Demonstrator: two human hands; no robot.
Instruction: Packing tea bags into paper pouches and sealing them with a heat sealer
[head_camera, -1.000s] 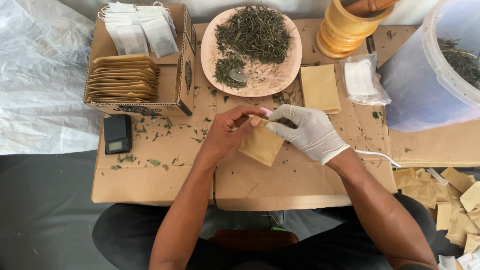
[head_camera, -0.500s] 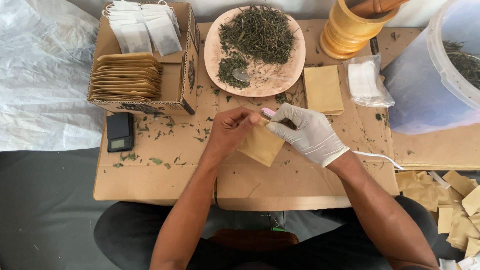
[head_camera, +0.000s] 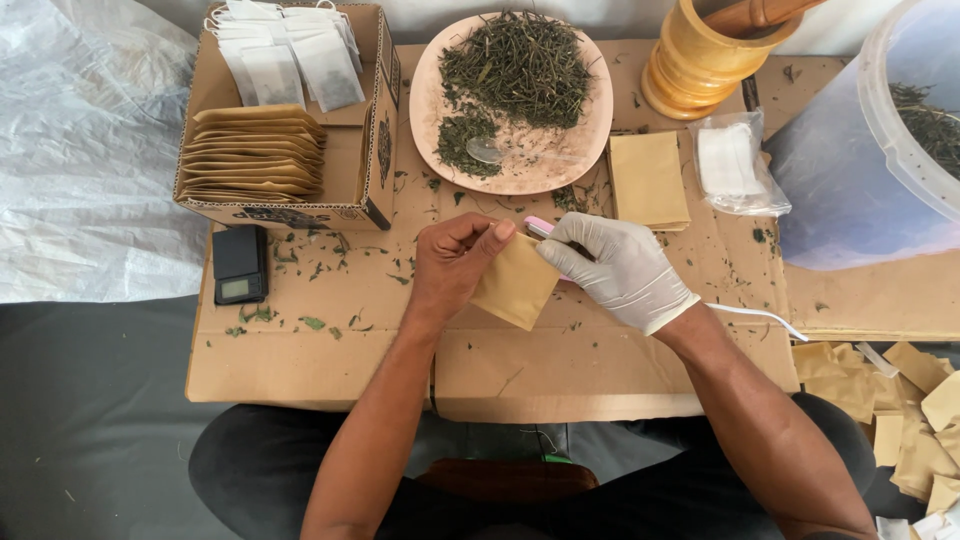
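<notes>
Hands meet over the middle of the cardboard sheet (head_camera: 330, 370), and it's all about one small tan paper pouch (head_camera: 515, 285). The left hand (head_camera: 452, 265), bare, has its fingers pinched on the pouch's upper left edge, thumb pressed against the top. The right hand (head_camera: 620, 270), in a white glove, curls its fingers around a slim pink tool (head_camera: 540, 227) right at the pouch's top edge, a thin white cord (head_camera: 760, 316) trailing off from that side toward the right edge. Just beyond the hands sits a pink plate (head_camera: 590, 140) heaped with dried green herbs (head_camera: 515, 65), a spoon (head_camera: 485, 150) lying in it. Beside the plate, a stack of tan pouches (head_camera: 648, 180) and a clear bag of white filters (head_camera: 735, 160). At the far left corner, a cardboard box (head_camera: 375, 150) holds more pouches, and a small black scale (head_camera: 238, 264) rests just below it.
</notes>
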